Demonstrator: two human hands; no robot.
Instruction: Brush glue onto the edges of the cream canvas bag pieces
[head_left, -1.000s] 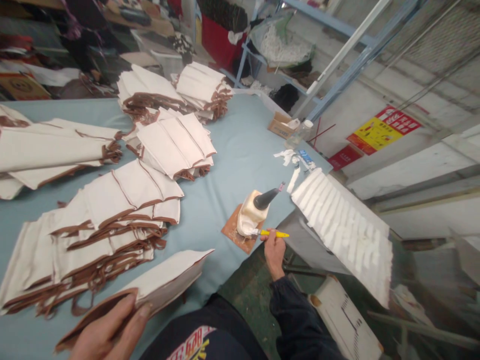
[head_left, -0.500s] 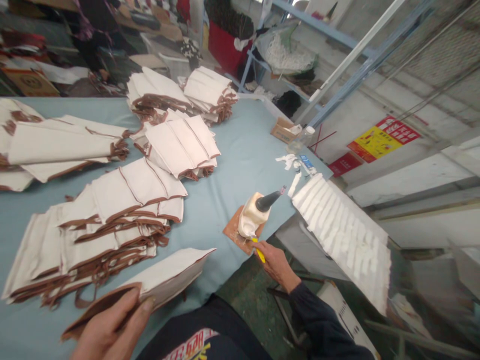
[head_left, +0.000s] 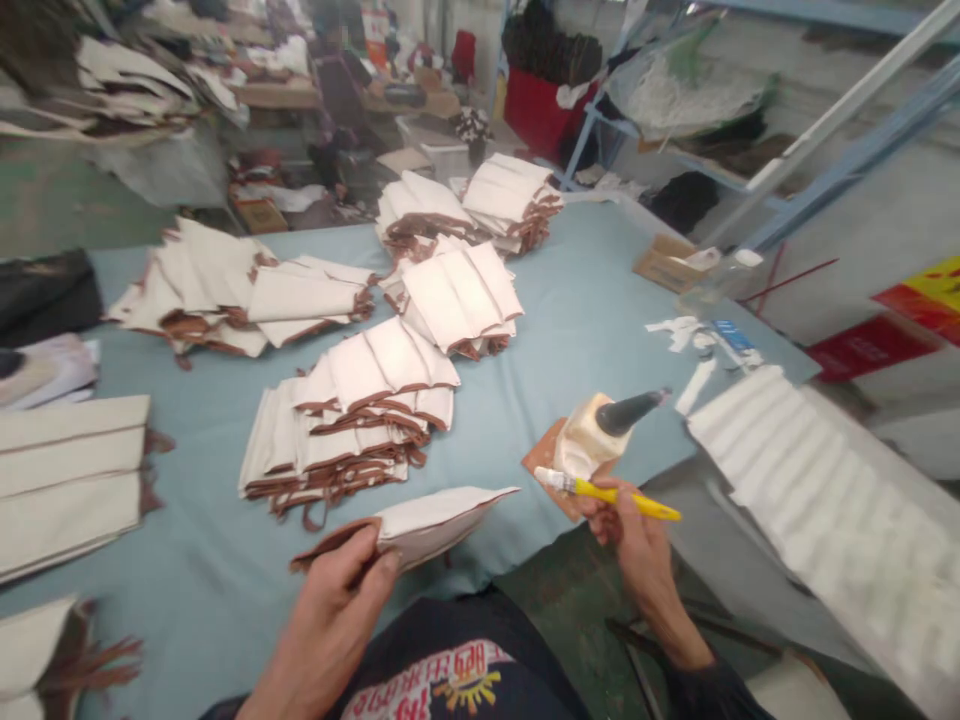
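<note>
My left hand (head_left: 334,610) is closed on the edge of a cream fabric piece with brown trim (head_left: 442,520), held tilted just over the table's front edge. My right hand (head_left: 634,540) pinches the yellow handle of a small brush (head_left: 615,492). White stuff coats the brush's bristles, which point left toward the fabric piece. Right behind the brush a cream plastic bottle with a black nozzle (head_left: 586,436) lies tilted on a brown square pad (head_left: 541,452); the hand and brush partly hide the pad.
Stacks of cream, brown-trimmed fabric pieces (head_left: 360,365) spread over the blue-covered table (head_left: 495,440). At right stands a board with rows of white strips (head_left: 817,520). A small cardboard box (head_left: 667,262) and a clear jar (head_left: 720,280) sit at the far right corner. Another person (head_left: 337,90) is in the background.
My right hand has lifted the brush away from the bottle's opening, its white-coated bristles now showing. The left hand still grips the fabric piece. My view has swung left.
</note>
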